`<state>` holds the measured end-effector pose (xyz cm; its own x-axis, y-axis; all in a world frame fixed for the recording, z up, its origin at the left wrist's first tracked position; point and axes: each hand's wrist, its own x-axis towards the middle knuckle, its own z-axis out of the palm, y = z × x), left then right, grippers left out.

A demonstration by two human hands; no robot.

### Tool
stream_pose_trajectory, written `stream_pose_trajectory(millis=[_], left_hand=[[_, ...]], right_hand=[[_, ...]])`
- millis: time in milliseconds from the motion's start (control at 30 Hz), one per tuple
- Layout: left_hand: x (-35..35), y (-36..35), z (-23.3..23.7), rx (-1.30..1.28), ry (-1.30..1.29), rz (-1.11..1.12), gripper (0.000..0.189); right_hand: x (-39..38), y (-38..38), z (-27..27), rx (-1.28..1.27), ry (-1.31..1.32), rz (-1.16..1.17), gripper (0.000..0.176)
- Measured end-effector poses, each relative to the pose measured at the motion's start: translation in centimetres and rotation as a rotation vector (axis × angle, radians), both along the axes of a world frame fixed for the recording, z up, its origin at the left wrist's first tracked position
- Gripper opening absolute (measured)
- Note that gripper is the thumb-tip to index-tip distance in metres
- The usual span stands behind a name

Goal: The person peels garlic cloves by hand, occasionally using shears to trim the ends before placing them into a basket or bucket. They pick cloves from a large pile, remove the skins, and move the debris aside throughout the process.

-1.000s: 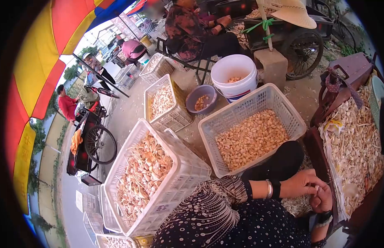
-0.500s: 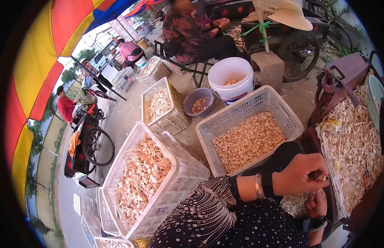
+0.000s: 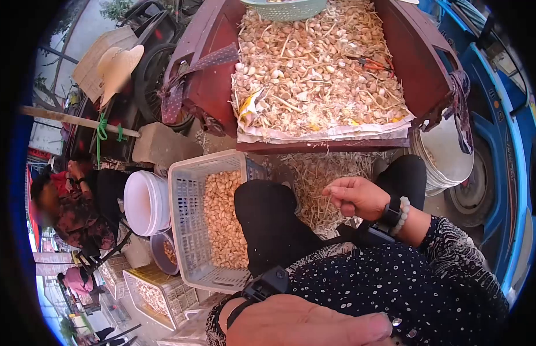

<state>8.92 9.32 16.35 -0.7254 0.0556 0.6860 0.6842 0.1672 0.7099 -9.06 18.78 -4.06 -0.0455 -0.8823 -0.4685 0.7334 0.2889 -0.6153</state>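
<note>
My left hand (image 3: 308, 324) is large at the bottom edge, below the crate, with its thumb stretched to the right; its other fingers are hidden or cut off. A small whitish thing (image 3: 396, 322) shows just past the thumb tip, against the dotted shirt. My right hand (image 3: 355, 198) is over my lap in front of the cart, fingers curled and thumb against the index finger; anything between them is too small to name. The dark red cart (image 3: 323, 145) holds a heap of garlic cloves and stalks (image 3: 314, 75). Peeled-looking cloves (image 3: 223, 222) fill part of the plastic crate (image 3: 184, 230) left of my knee.
A white bucket (image 3: 146, 202), a purple bowl (image 3: 158, 254) and another crate (image 3: 158, 297) stand at the left. Beyond sits a co-worker (image 3: 78, 213). Another bucket (image 3: 444, 150) and a blue vehicle (image 3: 510, 173) are at the right. A green basket (image 3: 288, 10) rests on the heap.
The view has swung toward the cart, which is now ahead. My hands, close together before, are apart: the left is near the bottom edge, the right above my lap.
</note>
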Motion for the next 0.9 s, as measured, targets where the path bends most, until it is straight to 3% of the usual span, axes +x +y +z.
stream_pose_trajectory(millis=[167,233,267,333,367,467,900], left_hand=[[-1.2,1.0,-0.8,0.066,-0.02,0.033,0.025],[-1.4,0.0,1.2,0.264,-0.493,-0.334,0.023],[-1.6,-0.1,0.6,0.264,-0.498,-0.336,0.023],[-2.3,0.1,-0.9,0.209,-0.078,-0.258,0.019],[-2.5,0.1,-1.1,0.259,-0.039,-0.271,0.014],[-3.8,-1.1,-0.7,0.21,-0.034,-0.406,0.011],[-3.9,-0.2,-2.1,0.506,0.004,-0.358,0.003]], right_hand=[[-2.9,1.1,0.3,0.025,0.037,-0.17,0.022],[-4.1,1.5,0.7,0.046,0.066,-0.229,0.024],[-4.6,1.3,1.0,0.06,0.095,-0.265,0.026],[-5.2,0.9,1.3,0.066,0.161,-0.267,0.031],[-5.3,0.7,1.4,0.039,0.191,-0.285,0.032],[-5.4,0.3,1.0,-0.003,0.22,-0.297,0.033],[-3.1,2.1,0.0,0.069,0.208,-0.231,0.029]])
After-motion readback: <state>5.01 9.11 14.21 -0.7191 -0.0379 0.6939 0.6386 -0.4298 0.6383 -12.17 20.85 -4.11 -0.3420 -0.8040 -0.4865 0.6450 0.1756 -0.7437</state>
